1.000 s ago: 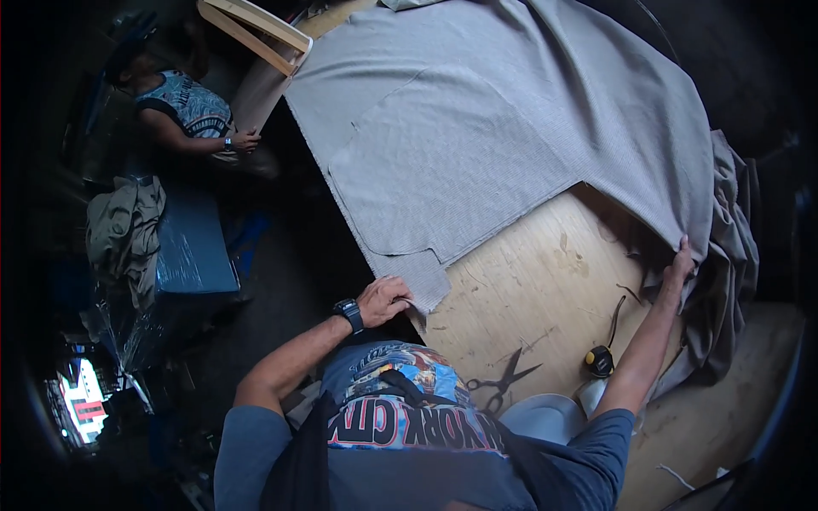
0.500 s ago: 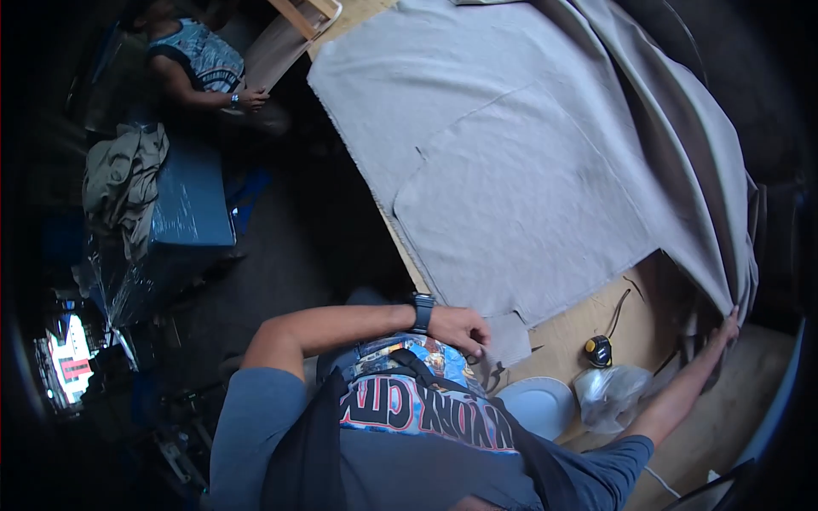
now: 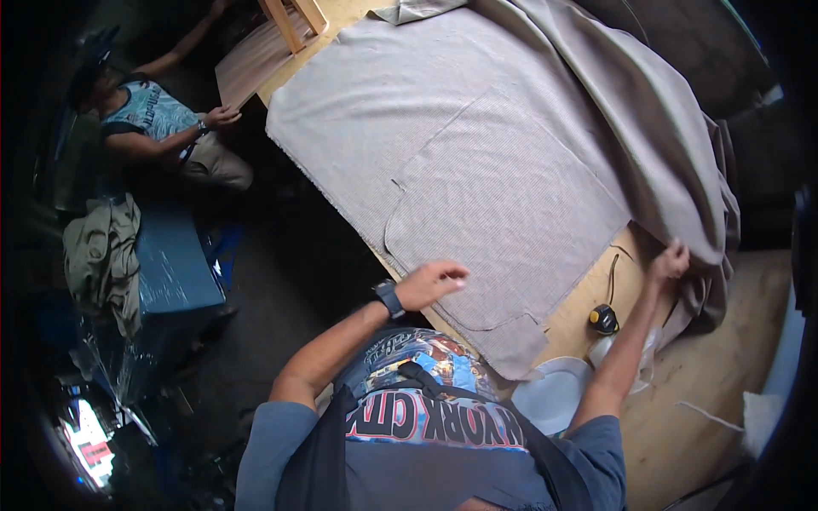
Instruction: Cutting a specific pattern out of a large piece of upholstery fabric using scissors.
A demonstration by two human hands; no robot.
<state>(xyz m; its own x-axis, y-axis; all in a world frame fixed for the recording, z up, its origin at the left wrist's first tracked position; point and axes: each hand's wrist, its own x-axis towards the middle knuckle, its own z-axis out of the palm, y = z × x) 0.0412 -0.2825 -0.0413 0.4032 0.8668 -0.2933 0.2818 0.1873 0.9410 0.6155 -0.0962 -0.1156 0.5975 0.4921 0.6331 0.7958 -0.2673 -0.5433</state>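
A large sheet of grey-beige fabric (image 3: 358, 111) lies over the wooden table. On top of it is a cut piece of similar cloth (image 3: 503, 213) with a rounded corner and a narrow end toward my body. My left hand (image 3: 433, 284), with a dark watch at the wrist, hovers near the cut piece's left edge, fingers loosely apart and holding nothing. At the right, my right hand (image 3: 671, 261) pinches the lower edge of the bunched fabric folds (image 3: 648, 153); its fingertips are partly hidden.
A tape measure (image 3: 603, 319), a clear plastic bag (image 3: 645, 362) and a white plate (image 3: 554, 393) sit on the table (image 3: 707, 375). At far left a person (image 3: 158, 115) sits beside a wrapped blue block (image 3: 175, 260) with crumpled cloth (image 3: 102, 255). A wooden frame (image 3: 285, 21) stands at the back.
My left hand has risen from the narrow end of the cut piece to above its left side. My right hand has moved inward along the folds' edge. The person's arm at left has reached up.
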